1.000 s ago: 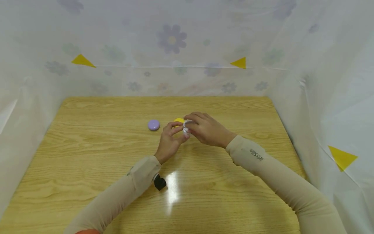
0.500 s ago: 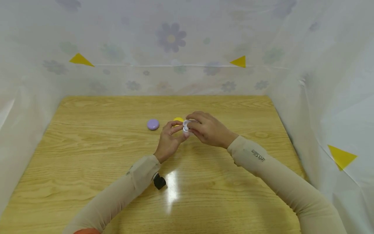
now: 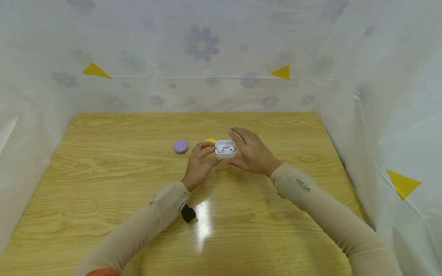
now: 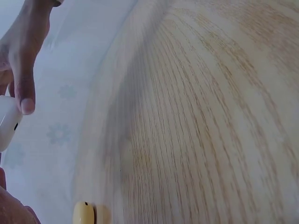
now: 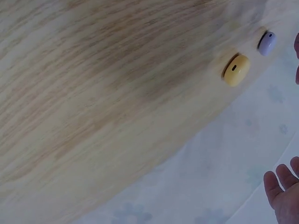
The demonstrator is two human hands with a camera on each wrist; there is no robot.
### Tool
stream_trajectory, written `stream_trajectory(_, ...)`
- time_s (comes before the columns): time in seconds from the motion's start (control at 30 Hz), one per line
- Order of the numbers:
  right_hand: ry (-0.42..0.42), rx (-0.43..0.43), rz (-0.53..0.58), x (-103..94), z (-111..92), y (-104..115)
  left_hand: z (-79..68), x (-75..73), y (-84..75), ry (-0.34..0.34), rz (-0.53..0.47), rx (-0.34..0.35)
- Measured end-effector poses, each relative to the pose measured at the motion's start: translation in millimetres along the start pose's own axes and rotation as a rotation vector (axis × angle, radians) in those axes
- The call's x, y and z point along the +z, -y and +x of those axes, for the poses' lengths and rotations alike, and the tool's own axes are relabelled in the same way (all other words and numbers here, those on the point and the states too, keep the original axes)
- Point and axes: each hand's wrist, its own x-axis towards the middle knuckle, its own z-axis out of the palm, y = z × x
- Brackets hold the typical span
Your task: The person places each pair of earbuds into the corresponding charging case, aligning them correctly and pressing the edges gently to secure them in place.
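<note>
A white earbud charging case [image 3: 225,154] stands with its lid up in the head view. Two white earbuds [image 3: 221,150] lie in its slots. My left hand [image 3: 200,165] grips the case at its left end between thumb and fingers. My right hand [image 3: 253,151] is at its right end, fingers spread and slightly bent, with nothing between them. In the left wrist view the white case [image 4: 7,122] is cut off by the left edge, with the right thumb [image 4: 25,91] right at it.
On the wooden table [image 3: 138,226] lie a round purple case [image 3: 180,146] and, partly hidden behind the left fingers, a yellow one [image 3: 210,140]. A black device [image 3: 188,213] sits at the left wrist. Floral sheeting [image 3: 203,92] rises behind the table.
My right fingers have drawn back from the case to the right and spread apart, baring its lid and earbuds. The left hand has kept its grip, almost unmoved.
</note>
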Motion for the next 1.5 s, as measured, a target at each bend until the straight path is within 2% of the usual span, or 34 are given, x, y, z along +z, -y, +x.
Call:
stream_trajectory(0.13, -0.034, 0.019, -0.006, 7.9, -3.8, -0.8, 0.5, 1.6, -0.5, 0.008, -0.004, -0.016)
stream_trajectory(0.33, -0.102, -0.003, 0.006, 12.0, -6.3, -0.6, 0.9, 2.6, -1.9, 0.023, -0.009, -0.032)
stream_trajectory(0.6, -0.128, -0.022, 0.009, 11.1, -8.4, 0.6, 0.8, 3.1, -3.0, 0.038, -0.008, -0.061)
stream_trajectory(0.87, -0.209, -0.099, -0.042, 10.5, -9.6, 5.4, 3.0, 3.7, -2.0, 0.038, -0.063, -0.1)
stream_trajectory(1.17, -0.224, -0.088, -0.06, 12.5, -12.5, 6.5, 2.7, 4.5, -3.9, 0.04, -0.112, -0.132)
stream_trajectory(1.4, -0.233, -0.074, -0.064, 11.7, -12.8, 5.1, 4.4, 5.2, -2.1, 0.052, -0.069, -0.121)
stream_trajectory(1.43, -0.228, -0.07, -0.052, 11.5, -12.4, 4.4, 4.5, 5.1, -1.7, 0.054, -0.038, -0.103)
stream_trajectory(1.5, -0.211, -0.048, -0.015, 11.8, -11.3, 1.5, 4.5, 5.1, 0.2, 0.043, 0.065, -0.022)
